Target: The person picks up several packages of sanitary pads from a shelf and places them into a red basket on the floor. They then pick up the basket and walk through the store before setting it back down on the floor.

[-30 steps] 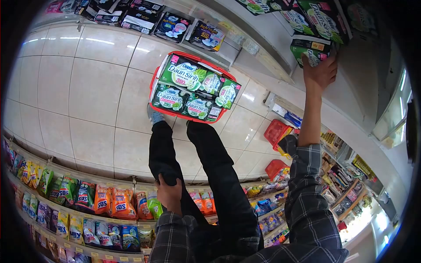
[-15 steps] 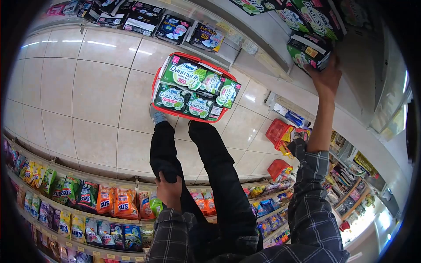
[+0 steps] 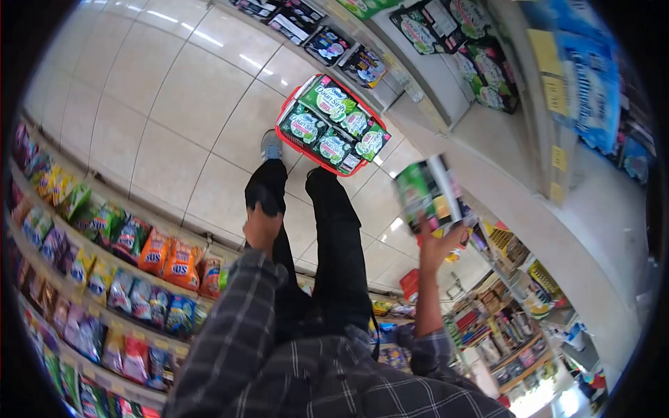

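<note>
The right hand [image 3: 437, 245] gripped a green packet [image 3: 426, 194] in open air, clear of the shelf edge [image 3: 481, 177] beside it. The left hand [image 3: 263, 228] lay flat on the thigh. Ahead, a packed red basket [image 3: 332, 125] stood on the open floor [image 3: 160, 118].

A shop aisle with a pale tiled floor [image 3: 174, 104]. Shelves of bright snack packets [image 3: 104, 237] line one side, shelves with yellow price tags [image 3: 557, 160] the other. A red shopping basket [image 3: 286, 132] full of green packs sits on the floor.
</note>
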The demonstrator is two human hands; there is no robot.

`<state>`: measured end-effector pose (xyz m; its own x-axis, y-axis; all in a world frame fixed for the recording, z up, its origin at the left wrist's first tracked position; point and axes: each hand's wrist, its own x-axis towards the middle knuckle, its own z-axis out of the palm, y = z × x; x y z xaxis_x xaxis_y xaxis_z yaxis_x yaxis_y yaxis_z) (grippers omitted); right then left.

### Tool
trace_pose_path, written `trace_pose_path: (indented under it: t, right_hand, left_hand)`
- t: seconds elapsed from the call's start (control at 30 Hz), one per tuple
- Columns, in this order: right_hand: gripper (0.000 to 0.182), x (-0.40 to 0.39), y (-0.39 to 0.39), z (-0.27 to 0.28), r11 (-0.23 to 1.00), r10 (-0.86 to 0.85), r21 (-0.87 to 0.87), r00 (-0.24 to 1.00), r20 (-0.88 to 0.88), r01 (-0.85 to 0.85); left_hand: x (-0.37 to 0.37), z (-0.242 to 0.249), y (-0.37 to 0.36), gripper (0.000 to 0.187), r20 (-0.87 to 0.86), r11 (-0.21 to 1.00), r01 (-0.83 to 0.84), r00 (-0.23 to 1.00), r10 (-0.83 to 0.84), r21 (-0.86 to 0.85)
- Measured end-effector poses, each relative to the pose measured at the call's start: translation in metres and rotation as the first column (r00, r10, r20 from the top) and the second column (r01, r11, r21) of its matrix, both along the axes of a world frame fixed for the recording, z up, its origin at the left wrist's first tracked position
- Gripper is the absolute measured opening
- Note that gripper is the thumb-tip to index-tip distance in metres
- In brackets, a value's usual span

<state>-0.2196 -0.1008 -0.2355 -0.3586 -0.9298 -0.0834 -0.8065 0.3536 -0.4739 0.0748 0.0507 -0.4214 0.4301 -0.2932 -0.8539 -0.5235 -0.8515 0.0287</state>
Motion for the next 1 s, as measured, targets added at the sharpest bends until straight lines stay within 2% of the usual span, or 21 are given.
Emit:
trace_pose_path:
  t: [0.03, 0.07, 0.1, 0.13, 0.17, 0.2, 0.23, 0.27, 0.3, 0.33, 0.37, 0.4, 0.5, 0.63, 0.67, 0.73, 0.77, 0.83, 0.9, 0.97, 1.0]
  right_hand:
    - [0.096, -0.015, 0.038, 0.001, 0.996, -0.036, 0.078, 0.998, -0.051, 0.04]
    - [0.093, -0.026, 0.064, 0.008, 0.988, -0.097, 0.14, 0.97, 0.225, 0.066]
    - [0.09, -0.027, 0.085, 0.022, 0.952, -0.263, 0.252, 0.892, 0.367, 0.176]
    - [0.084, -0.043, 0.114, 0.026, 0.93, -0.314, 0.271, 0.919, 0.238, 0.248]
    - [0.078, -0.065, 0.146, 0.03, 0.94, -0.309, 0.234, 0.908, 0.282, 0.247]
    - [0.073, -0.087, 0.18, 0.038, 0.866, -0.486, 0.295, 0.815, 0.315, 0.403]
    - [0.071, -0.126, 0.22, 0.038, 0.818, -0.552, 0.306, 0.812, 0.187, 0.486]
    - [0.065, -0.159, 0.259, 0.04, 0.78, -0.611, 0.32, 0.764, 0.208, 0.538]
    - [0.055, -0.188, 0.301, 0.04, 0.769, -0.639, 0.266, 0.688, 0.344, 0.581]
    - [0.046, -0.215, 0.343, 0.035, 0.638, -0.762, 0.261, 0.543, 0.354, 0.725]
    - [0.048, -0.213, 0.357, 0.055, 0.432, -0.897, 0.345, 0.358, 0.258, 0.833]
    - [0.067, -0.201, 0.361, 0.084, 0.345, -0.934, 0.465, 0.246, 0.261, 0.815]
    - [0.044, -0.219, 0.384, 0.086, 0.216, -0.929, 0.641, -0.048, 0.368, 0.737]
    - [0.041, -0.205, 0.339, 0.039, 0.554, -0.717, 0.628, -0.071, 0.694, 0.547]
    - [0.048, -0.175, 0.31, 0.048, 0.707, -0.633, 0.547, 0.055, 0.773, 0.448]
    - [0.05, -0.121, 0.251, 0.07, 0.716, -0.671, 0.579, 0.154, 0.726, 0.39]
    - [0.048, -0.097, 0.229, 0.084, 0.855, -0.508, 0.471, 0.175, 0.843, 0.217]
    - [0.055, -0.04, 0.201, 0.137, 0.935, -0.353, 0.349, 0.238, 0.905, 0.06]
    - [0.059, -0.004, 0.202, 0.186, 0.951, -0.247, 0.291, 0.314, 0.917, -0.102]
    - [0.075, 0.013, 0.217, 0.208, 0.951, -0.165, 0.238, 0.327, 0.931, -0.198]
    - [0.082, 0.018, 0.223, 0.222, 0.955, -0.152, 0.221, 0.312, 0.938, -0.2]
  left_hand:
    - [0.007, -0.006, -0.002, 0.083, -0.039, 1.0, -0.011, 0.999, 0.01, -0.018]
    - [0.012, -0.021, -0.001, 0.083, -0.076, 0.999, -0.029, 0.997, 0.026, -0.034]
    - [0.02, -0.028, -0.003, 0.089, -0.116, 0.995, -0.086, 0.99, 0.08, -0.044]
    - [0.034, -0.026, -0.009, 0.091, -0.169, 0.995, -0.103, 0.98, 0.104, 0.017]
    - [0.05, -0.054, 0.009, 0.085, -0.344, 0.956, -0.261, 0.917, 0.202, -0.136]
    - [0.068, -0.06, 0.012, 0.07, -0.413, 0.942, -0.291, 0.888, 0.2, -0.169]
    - [0.091, -0.031, 0.003, 0.06, -0.508, 0.92, -0.376, 0.817, 0.274, -0.108]
    - [0.109, -0.023, 0.004, 0.056, -0.483, 0.896, -0.424, 0.817, 0.314, -0.136]
    - [0.13, -0.034, 0.013, 0.054, -0.427, 0.895, -0.366, 0.873, 0.235, -0.256]
    - [0.155, -0.054, 0.027, 0.054, -0.421, 0.862, -0.348, 0.89, 0.178, -0.37]
    - [0.174, -0.028, 0.024, 0.056, -0.355, 0.855, -0.337, 0.914, 0.197, -0.394]
    - [0.196, -0.009, 0.025, 0.056, -0.36, 0.85, -0.329, 0.915, 0.18, -0.411]
    - [0.228, 0.042, 0.03, 0.054, -0.149, 0.818, -0.232, 0.972, 0.18, -0.525]
    - [0.213, 0.097, 0.018, 0.058, -0.367, 0.688, -0.419, 0.901, 0.233, -0.592]
    - [0.194, 0.129, 0.009, 0.06, -0.428, 0.649, -0.452, 0.879, 0.209, -0.612]
    - [0.142, 0.21, -0.007, 0.066, -0.539, 0.701, -0.481, 0.827, 0.163, -0.526]
    - [0.12, 0.226, -0.01, 0.07, -0.62, 0.724, -0.46, 0.783, 0.057, -0.514]
    - [0.069, 0.283, -0.012, 0.078, -0.737, 0.788, -0.366, 0.657, -0.158, -0.495]
    - [0.022, 0.331, 0.005, 0.088, -0.85, 0.798, -0.339, 0.373, -0.372, -0.498]
    - [-0.008, 0.349, 0.029, 0.097, -0.834, 0.73, -0.406, 0.308, -0.457, -0.55]
    - [-0.017, 0.37, 0.035, 0.1, -0.827, 0.737, -0.39, 0.366, -0.427, -0.552]
